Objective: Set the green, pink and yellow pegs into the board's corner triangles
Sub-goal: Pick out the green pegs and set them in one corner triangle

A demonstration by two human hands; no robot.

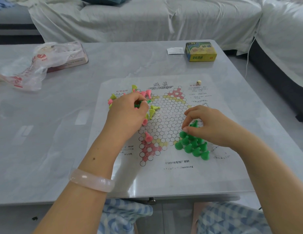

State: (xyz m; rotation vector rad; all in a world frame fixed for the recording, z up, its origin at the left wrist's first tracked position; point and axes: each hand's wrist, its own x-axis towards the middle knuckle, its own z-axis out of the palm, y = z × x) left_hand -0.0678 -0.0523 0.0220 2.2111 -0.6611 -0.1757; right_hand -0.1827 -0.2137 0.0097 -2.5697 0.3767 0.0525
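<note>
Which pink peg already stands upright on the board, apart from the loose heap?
The lone pink plastic peg standing near the board's lower-left pink triangle, below the left hand. The other pink pegs lie jumbled with yellow ones farther up.

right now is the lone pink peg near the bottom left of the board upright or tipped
Upright. The pink peg stands on its wide base with the narrow tip up, just above the pink triangle on the board.

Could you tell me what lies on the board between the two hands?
In the head view, only empty printed circles of the board lie between the left hand and the right hand; no peg stands there.
</note>
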